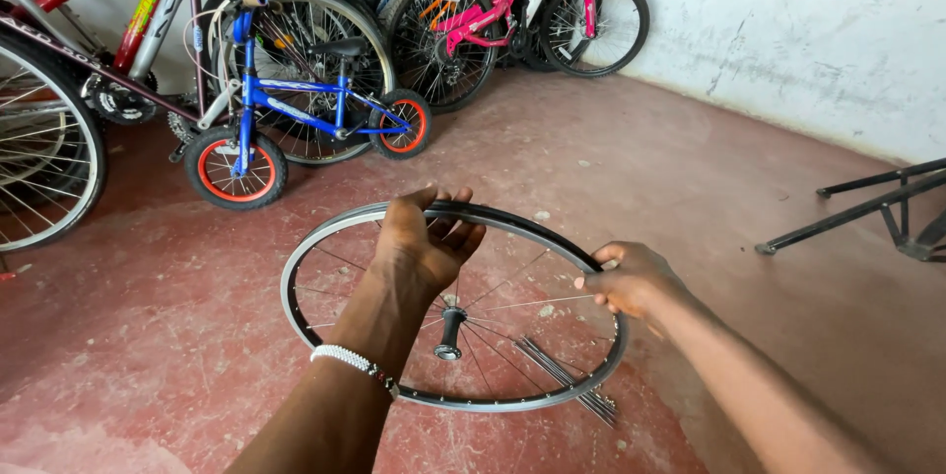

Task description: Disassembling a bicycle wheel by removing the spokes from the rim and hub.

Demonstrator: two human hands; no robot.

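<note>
A bare bicycle wheel rim (pixel 325 237) with thin spokes and a dark hub (pixel 450 328) is held roughly level above the red floor in the head view. My left hand (pixel 426 240) grips its far edge, palm up, fingers curled over the rim; a white bead bracelet circles that wrist. My right hand (pixel 628 280) pinches the rim's right side. A bundle of loose spokes (pixel 572 383) hangs out from the wheel at the lower right.
A small blue child's bicycle (pixel 296 109) with red-rimmed wheels stands at the back left among larger bicycles. A pink and white bicycle (pixel 512 11) leans on the white wall. A black metal stand (pixel 867 208) lies at the right.
</note>
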